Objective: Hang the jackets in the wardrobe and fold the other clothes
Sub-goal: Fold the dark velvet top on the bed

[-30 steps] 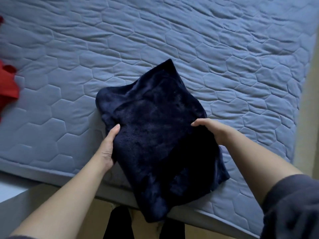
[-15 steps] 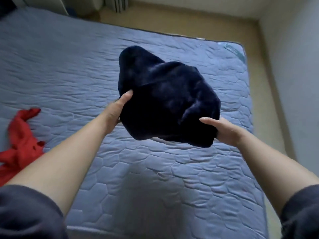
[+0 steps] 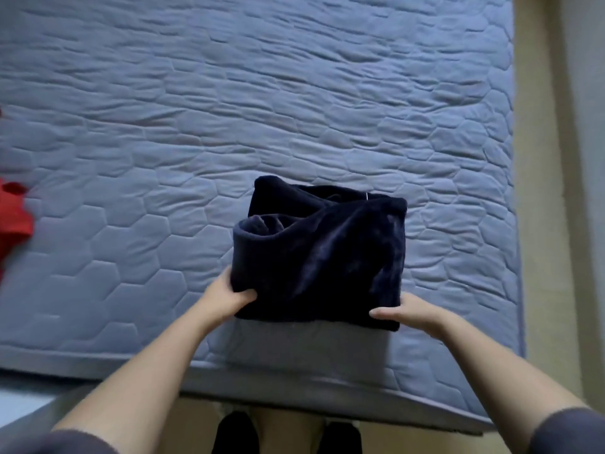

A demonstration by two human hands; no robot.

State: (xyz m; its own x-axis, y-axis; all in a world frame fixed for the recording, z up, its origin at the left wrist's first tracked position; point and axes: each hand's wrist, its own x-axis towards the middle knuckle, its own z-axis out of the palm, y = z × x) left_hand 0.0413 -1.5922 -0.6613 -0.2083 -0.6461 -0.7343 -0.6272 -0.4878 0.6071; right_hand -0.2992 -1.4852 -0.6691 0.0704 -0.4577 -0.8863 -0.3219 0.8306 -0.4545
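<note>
A folded dark navy fleece garment lies as a thick bundle on the blue quilted mattress, near its front edge. My left hand grips the bundle's near left corner, thumb on top and fingers hidden under the cloth. At the near right corner my right hand holds it the same way, with the thumb lying along the lower edge. A red garment lies crumpled at the far left edge of the view, apart from both hands.
The mattress front edge runs across below my hands, with beige floor along the right side and in front. My dark-socked feet stand just before the bed.
The navy bundle was held up in the air over the bed half a second ago; now it rests low on the mattress near the front edge, both hands still on its near corners.
</note>
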